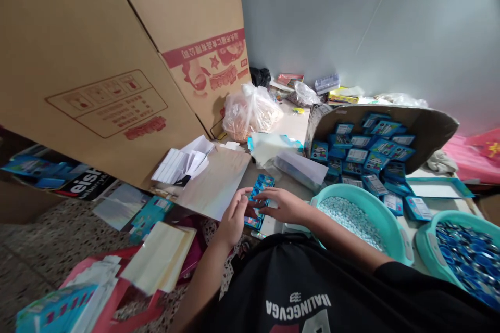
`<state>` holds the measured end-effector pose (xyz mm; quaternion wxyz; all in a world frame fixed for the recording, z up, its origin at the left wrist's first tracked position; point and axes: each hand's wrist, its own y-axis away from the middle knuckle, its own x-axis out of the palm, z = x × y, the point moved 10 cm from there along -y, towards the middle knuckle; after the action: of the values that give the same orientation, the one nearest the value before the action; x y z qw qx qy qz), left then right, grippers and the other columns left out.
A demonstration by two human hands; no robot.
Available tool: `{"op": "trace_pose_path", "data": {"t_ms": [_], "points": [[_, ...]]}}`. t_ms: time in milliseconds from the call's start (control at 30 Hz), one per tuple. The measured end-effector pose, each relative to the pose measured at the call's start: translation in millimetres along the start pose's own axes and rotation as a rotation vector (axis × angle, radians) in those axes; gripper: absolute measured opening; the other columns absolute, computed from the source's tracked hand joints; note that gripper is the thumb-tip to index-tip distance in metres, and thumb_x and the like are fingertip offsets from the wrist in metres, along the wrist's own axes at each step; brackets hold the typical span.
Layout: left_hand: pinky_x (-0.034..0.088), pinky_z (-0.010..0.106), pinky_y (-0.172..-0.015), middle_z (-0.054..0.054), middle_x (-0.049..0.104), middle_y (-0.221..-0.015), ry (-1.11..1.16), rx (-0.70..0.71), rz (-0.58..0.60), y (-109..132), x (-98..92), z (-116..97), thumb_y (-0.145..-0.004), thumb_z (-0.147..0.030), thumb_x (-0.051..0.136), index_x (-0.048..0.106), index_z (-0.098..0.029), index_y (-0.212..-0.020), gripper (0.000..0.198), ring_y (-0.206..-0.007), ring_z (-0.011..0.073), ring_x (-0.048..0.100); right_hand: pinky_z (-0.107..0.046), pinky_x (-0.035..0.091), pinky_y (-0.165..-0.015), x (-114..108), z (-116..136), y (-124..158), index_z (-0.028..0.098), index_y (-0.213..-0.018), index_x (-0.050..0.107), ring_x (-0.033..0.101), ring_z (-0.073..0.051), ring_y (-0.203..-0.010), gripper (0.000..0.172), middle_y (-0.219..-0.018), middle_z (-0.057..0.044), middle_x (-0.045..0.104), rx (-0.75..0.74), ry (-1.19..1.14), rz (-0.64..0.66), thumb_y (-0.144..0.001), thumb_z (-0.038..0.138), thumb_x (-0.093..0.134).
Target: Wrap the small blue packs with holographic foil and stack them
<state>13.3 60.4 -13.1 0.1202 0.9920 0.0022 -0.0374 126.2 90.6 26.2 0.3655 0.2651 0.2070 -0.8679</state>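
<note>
A narrow blue tray (pixel 262 183) with round blue pieces in it lies on the work table before me. My left hand (pixel 235 214) is at its left edge, thumb and fingers closed against the tray. From the right, my right hand (pixel 280 205) reaches over the tray, its fingers bent down and closed at the tip. What the right fingertips hold, if anything, is hidden. Both hands cover the tray's middle. Close to my right forearm stands a turquoise basin (pixel 402 242) full of small pale blue pellets (pixel 349 218).
A second turquoise basin (pixel 424 242) holds blue ring-like pieces (pixel 469 255). Behind, small blue boxes (pixel 377 161) fill an open carton (pixel 433 119). Large cardboard boxes (pixel 156 15) rise at the left. White folded papers (pixel 183 164) and a plastic bag (pixel 253 109) lie nearby.
</note>
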Motion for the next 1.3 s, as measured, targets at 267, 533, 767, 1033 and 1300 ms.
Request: {"op": "trace_pose_path", "data": {"t_ms": [267,533,767,1033,1300], "points": [[0.053,0.033,-0.07,0.004,0.068,-0.086,0.145,-0.084,-0.029,-10.6,-0.3,19.8,-0.087,-0.062,0.046,0.048,-0.02,-0.122,0.055,-0.067,0.0161,0.064,-0.026,0.049,-0.071,-17.8,-5.8,1.1,0.019,-0.082,0.074,0.064,-0.017,-0.077,0.01,-0.08,-0.005,0.07,0.046,-0.016,-0.244,-0.085,0.016,0.065],[0.052,0.031,-0.081,0.009,0.068,-0.103,0.037,-0.023,0.067,-23.2,11.2,41.1,-0.072,-0.039,0.072,0.059,-0.018,-0.115,0.049,-0.094,0.0197,0.066,-0.025,0.045,-0.061,-9.6,-49.9,21.3,0.018,-0.081,0.074,0.062,-0.016,-0.065,0.015,-0.072,-0.003,0.071,0.474,-0.256,-0.603,-0.081,0.03,0.066],[0.051,0.029,-0.071,0.006,0.072,-0.083,-0.117,-0.026,0.152,-33.8,-14.4,55.9,-0.081,-0.045,0.06,0.07,-0.015,-0.09,0.033,-0.078,0.0201,0.067,-0.028,0.046,-0.063,25.9,-72.8,19.8,0.017,-0.076,0.07,0.061,-0.017,-0.065,0.024,-0.069,-0.003,0.069,0.607,-0.494,-0.699,-0.073,0.041,0.069],[0.049,0.028,-0.062,0.005,0.072,-0.073,-0.136,-0.134,0.247,-86.3,-26.0,108.5,-0.072,-0.038,0.071,0.064,-0.013,-0.106,0.042,-0.063,0.0169,0.064,-0.028,0.045,-0.059,84.9,-131.5,37.4,0.016,-0.073,0.062,0.057,-0.015,-0.057,0.036,-0.06,-0.001,0.063,0.895,-0.675,-0.928,-0.058,0.048,0.074],[0.04,0.024,-0.055,0.003,0.069,-0.069,-0.275,-0.153,0.228,-121.3,-37.5,138.2,-0.069,-0.034,0.076,0.059,-0.014,-0.108,0.047,-0.06,0.0152,0.062,-0.029,0.037,-0.072,94.3,-138.5,46.1,0.021,-0.069,0.053,0.057,-0.018,-0.073,0.02,-0.069,0.003,0.061,1.015,-0.289,-1.073,-0.065,0.033,0.069]]}}
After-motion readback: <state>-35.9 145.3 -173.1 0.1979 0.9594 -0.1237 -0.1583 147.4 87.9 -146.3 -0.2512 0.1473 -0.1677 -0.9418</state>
